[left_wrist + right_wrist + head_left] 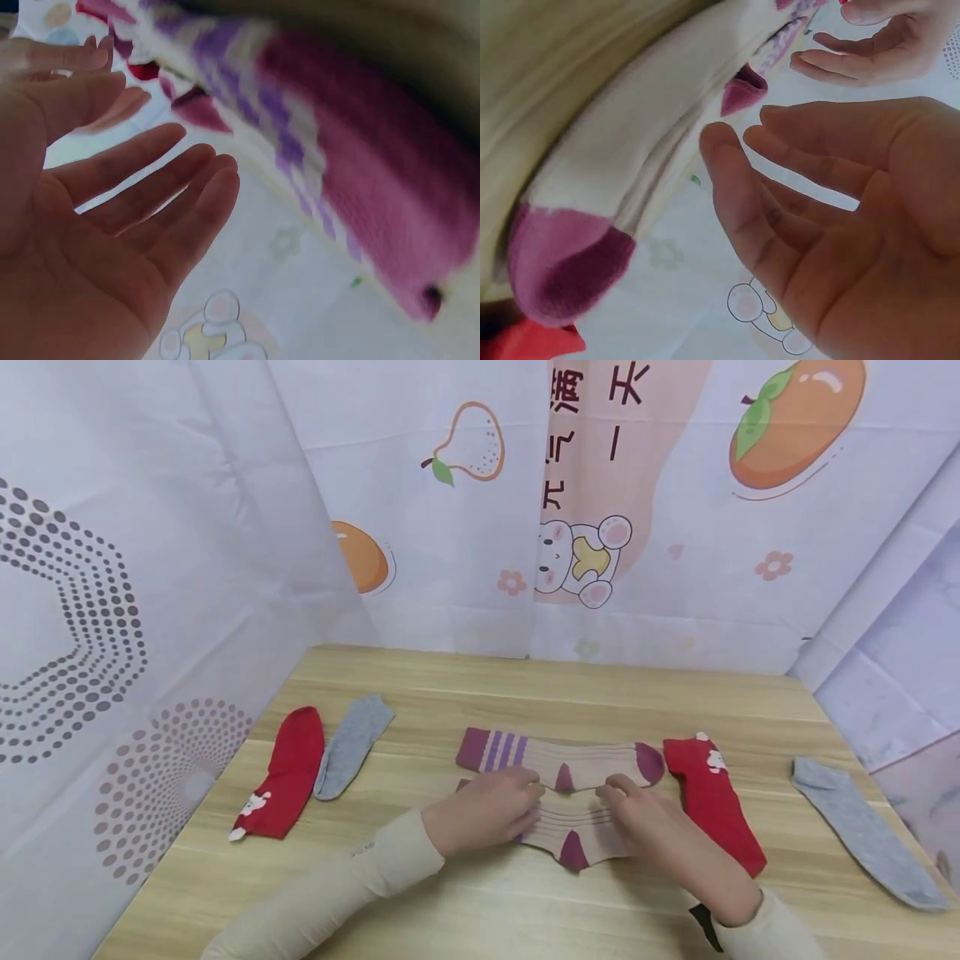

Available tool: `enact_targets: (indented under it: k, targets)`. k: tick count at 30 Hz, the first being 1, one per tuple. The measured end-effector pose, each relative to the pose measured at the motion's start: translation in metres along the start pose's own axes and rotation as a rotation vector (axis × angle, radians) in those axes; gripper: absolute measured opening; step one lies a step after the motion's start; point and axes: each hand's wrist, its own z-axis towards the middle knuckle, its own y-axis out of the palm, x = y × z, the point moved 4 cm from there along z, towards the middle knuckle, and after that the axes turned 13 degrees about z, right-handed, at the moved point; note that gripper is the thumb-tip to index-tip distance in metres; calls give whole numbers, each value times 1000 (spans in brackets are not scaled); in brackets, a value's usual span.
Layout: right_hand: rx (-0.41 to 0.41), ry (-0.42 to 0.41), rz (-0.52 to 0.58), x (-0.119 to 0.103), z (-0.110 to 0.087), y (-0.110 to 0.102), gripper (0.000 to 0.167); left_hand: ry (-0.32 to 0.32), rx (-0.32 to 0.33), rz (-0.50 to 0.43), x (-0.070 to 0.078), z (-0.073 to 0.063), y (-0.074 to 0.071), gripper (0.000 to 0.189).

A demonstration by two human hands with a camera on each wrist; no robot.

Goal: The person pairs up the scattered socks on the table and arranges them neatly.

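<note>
Two cream-pink socks lie side by side, with maroon toes and heels. The far sock [600, 758] shows its maroon cuff and purple stripes. Both hands partly cover the near sock [566, 817]. Over its cuff end is my left hand [487, 810], fingers loosely extended and nothing held. My right hand [645, 818] hovers about its toe end, fingers relaxed and slightly bent, holding nothing. In the left wrist view a maroon cuff [375, 165] with purple stripes lies beyond the fingertips. The right wrist view shows a maroon toe [562, 262] beside the fingers.
On the left lie a red sock [292, 768] and a grey sock [354, 747]. Another red sock [716, 802] is close to my right hand, with a second grey sock [862, 827] farther right. A dark piece [705, 925] pokes out beneath my right forearm. Printed curtains [450, 568] border the table.
</note>
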Motion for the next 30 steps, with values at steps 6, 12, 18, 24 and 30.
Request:
enact_targets:
  k: [6,12,18,24,30]
  targets:
    - [-66,17,12,3,0,15,46,46,10,167,11,0,10,14]
    - [-65,8,-16,2,1,22,43,8,-45,154,11,0,12,17]
    - [-73,3,-16,2,-2,17,33,-28,-81,91,6,0,14,14]
    - [-73,12,52,6,-5,4,34,-38,-61,-73,-8,1,15,3]
    - [-31,25,141,11,-8,-11,25,-101,-13,-186,-32,0,1,6]
